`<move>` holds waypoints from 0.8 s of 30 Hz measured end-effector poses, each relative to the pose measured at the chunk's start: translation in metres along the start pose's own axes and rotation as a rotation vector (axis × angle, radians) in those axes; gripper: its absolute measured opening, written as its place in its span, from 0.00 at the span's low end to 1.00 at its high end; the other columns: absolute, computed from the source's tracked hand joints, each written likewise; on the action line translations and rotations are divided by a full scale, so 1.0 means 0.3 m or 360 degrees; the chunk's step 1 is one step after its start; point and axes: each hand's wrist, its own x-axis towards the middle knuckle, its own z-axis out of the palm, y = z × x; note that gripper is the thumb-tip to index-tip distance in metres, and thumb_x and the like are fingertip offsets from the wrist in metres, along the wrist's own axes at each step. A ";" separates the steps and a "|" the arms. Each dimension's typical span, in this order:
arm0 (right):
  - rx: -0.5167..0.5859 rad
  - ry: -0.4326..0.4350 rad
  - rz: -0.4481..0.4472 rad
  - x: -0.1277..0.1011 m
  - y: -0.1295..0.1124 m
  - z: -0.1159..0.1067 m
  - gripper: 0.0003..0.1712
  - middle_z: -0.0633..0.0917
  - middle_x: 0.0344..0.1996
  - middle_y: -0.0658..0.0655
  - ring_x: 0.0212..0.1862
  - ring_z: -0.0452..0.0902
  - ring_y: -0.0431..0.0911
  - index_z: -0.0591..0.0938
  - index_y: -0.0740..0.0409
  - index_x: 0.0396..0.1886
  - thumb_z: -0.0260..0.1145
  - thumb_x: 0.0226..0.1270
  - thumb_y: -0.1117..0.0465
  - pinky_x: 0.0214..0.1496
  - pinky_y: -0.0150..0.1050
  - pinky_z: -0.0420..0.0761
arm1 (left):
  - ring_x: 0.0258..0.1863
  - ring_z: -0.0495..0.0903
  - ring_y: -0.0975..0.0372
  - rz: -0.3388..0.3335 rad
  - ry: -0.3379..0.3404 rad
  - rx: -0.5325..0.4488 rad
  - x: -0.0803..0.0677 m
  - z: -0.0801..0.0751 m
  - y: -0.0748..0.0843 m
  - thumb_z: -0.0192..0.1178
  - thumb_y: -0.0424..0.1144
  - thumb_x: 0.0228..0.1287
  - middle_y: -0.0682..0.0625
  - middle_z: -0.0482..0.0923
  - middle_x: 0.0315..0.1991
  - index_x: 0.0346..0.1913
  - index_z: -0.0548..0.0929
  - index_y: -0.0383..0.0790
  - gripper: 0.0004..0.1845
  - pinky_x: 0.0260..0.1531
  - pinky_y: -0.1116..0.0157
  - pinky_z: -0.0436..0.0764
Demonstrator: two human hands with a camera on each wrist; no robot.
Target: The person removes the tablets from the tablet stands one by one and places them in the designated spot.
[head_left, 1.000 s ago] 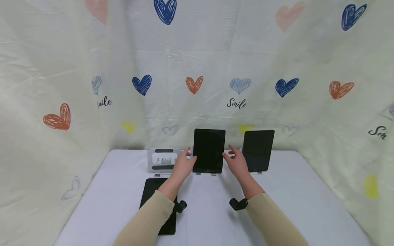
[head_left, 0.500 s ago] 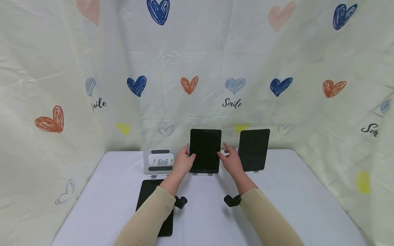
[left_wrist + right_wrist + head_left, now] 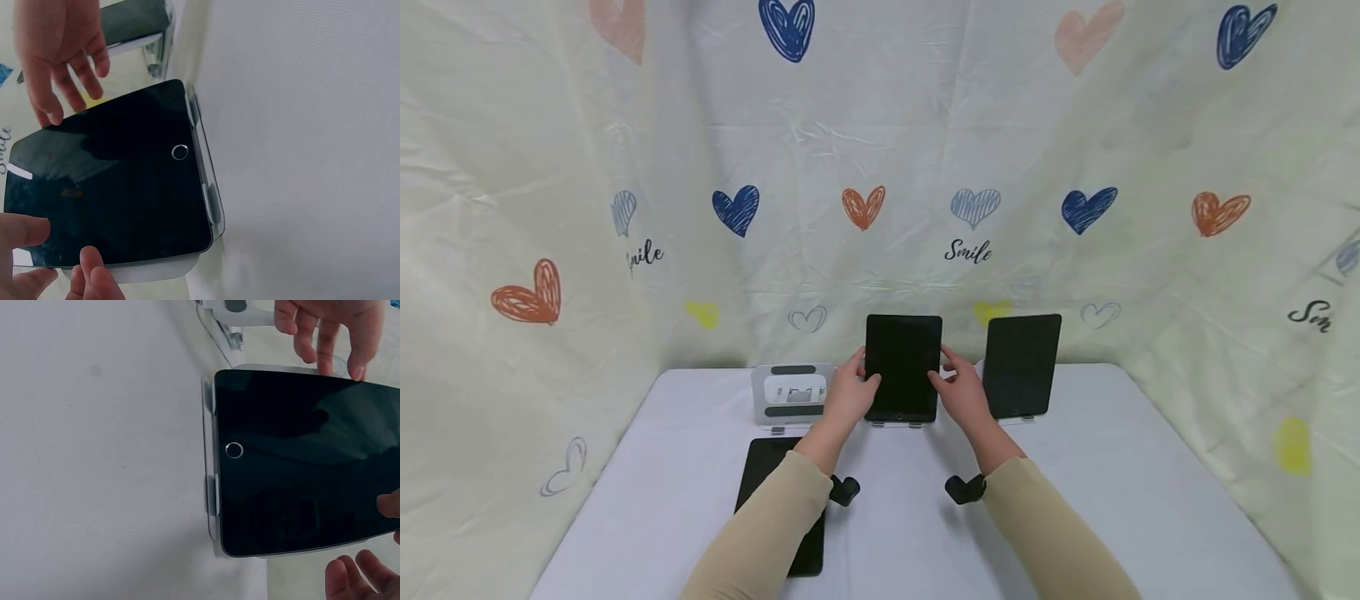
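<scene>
A black tablet [image 3: 902,367] with a round home button leans upright on a clear-edged stand [image 3: 212,203] at the table's back middle. My left hand [image 3: 850,396] pinches its left edge, thumb on the screen and index finger at the edge. On the right edge my right hand [image 3: 964,392] does the same; in the right wrist view its thumb [image 3: 390,504] lies on the glass. The remaining fingers of both hands hang off the sides. The stand's back is mostly hidden by the tablet.
To the right, a second tablet [image 3: 1022,367] leans on its own stand. A white stand with dark pads [image 3: 790,393] holds no tablet at the left. Another tablet [image 3: 767,471] lies flat before it, partly under my left sleeve [image 3: 760,533]. A heart-printed curtain [image 3: 880,150] hangs behind the table.
The index fingers of both hands have come in from beside the middle tablet to its side edges. The view shifts slightly; the tablets and stands keep their places.
</scene>
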 end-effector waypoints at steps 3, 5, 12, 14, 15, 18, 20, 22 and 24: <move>0.0002 0.0001 -0.0015 0.002 0.006 0.007 0.36 0.74 0.58 0.62 0.51 0.76 0.53 0.61 0.45 0.78 0.62 0.73 0.55 0.47 0.48 0.80 | 0.43 0.72 0.55 0.0005 0.0023 0.0037 0.001 0.005 -0.006 0.59 0.43 0.70 0.47 0.73 0.47 0.75 0.66 0.48 0.31 0.37 0.59 0.73; 0.0022 0.0003 -0.0023 0.002 0.010 0.011 0.37 0.74 0.57 0.62 0.51 0.76 0.53 0.61 0.45 0.78 0.63 0.73 0.56 0.47 0.48 0.80 | 0.43 0.72 0.55 0.0011 0.0039 0.0043 0.000 0.007 -0.008 0.59 0.42 0.70 0.48 0.73 0.46 0.74 0.66 0.48 0.31 0.37 0.58 0.73; 0.0078 0.0084 -0.0107 -0.009 0.022 0.012 0.36 0.76 0.53 0.62 0.51 0.76 0.54 0.64 0.48 0.77 0.64 0.72 0.60 0.49 0.50 0.80 | 0.42 0.73 0.55 0.0062 0.0111 0.0058 -0.033 0.019 -0.005 0.58 0.39 0.70 0.46 0.73 0.46 0.75 0.66 0.49 0.31 0.36 0.57 0.74; 0.0080 0.0114 -0.0143 -0.012 0.030 0.014 0.35 0.77 0.52 0.62 0.51 0.77 0.54 0.65 0.48 0.76 0.64 0.72 0.61 0.47 0.50 0.80 | 0.40 0.73 0.55 0.0068 0.0142 0.0077 -0.044 0.023 -0.006 0.58 0.39 0.71 0.46 0.73 0.46 0.75 0.67 0.49 0.30 0.34 0.58 0.74; 0.0080 0.0129 -0.0162 -0.013 0.034 0.016 0.35 0.78 0.52 0.61 0.51 0.77 0.54 0.65 0.48 0.76 0.64 0.72 0.61 0.47 0.49 0.80 | 0.39 0.73 0.56 0.0068 0.0159 0.0091 -0.048 0.024 -0.008 0.58 0.39 0.71 0.46 0.73 0.47 0.74 0.67 0.49 0.30 0.32 0.59 0.74; 0.0029 0.0162 -0.0204 -0.014 0.049 0.024 0.34 0.80 0.52 0.59 0.51 0.78 0.53 0.65 0.45 0.76 0.63 0.73 0.60 0.45 0.48 0.80 | 0.36 0.74 0.57 0.0075 0.0217 0.0137 -0.055 0.029 -0.014 0.59 0.39 0.71 0.47 0.74 0.48 0.74 0.68 0.51 0.29 0.28 0.61 0.72; -0.0009 0.0192 -0.0221 -0.014 0.059 0.028 0.33 0.81 0.51 0.58 0.50 0.79 0.53 0.66 0.43 0.75 0.63 0.73 0.59 0.44 0.48 0.81 | 0.35 0.75 0.58 0.0085 0.0251 0.0156 -0.056 0.031 -0.019 0.59 0.39 0.71 0.46 0.75 0.48 0.73 0.69 0.52 0.29 0.27 0.61 0.72; -0.0033 0.0216 -0.0228 -0.016 0.066 0.031 0.32 0.82 0.51 0.57 0.51 0.79 0.52 0.66 0.42 0.75 0.62 0.74 0.58 0.44 0.48 0.81 | 0.36 0.77 0.58 0.0106 0.0290 0.0165 -0.056 0.034 -0.024 0.60 0.39 0.71 0.46 0.76 0.48 0.72 0.71 0.53 0.28 0.28 0.61 0.75; -0.0035 0.0240 -0.0231 -0.016 0.072 0.032 0.31 0.83 0.51 0.57 0.51 0.79 0.53 0.67 0.41 0.75 0.61 0.74 0.57 0.45 0.48 0.81 | 0.41 0.79 0.58 0.0140 0.0329 0.0152 -0.056 0.037 -0.029 0.60 0.39 0.71 0.47 0.79 0.50 0.71 0.72 0.52 0.27 0.32 0.60 0.79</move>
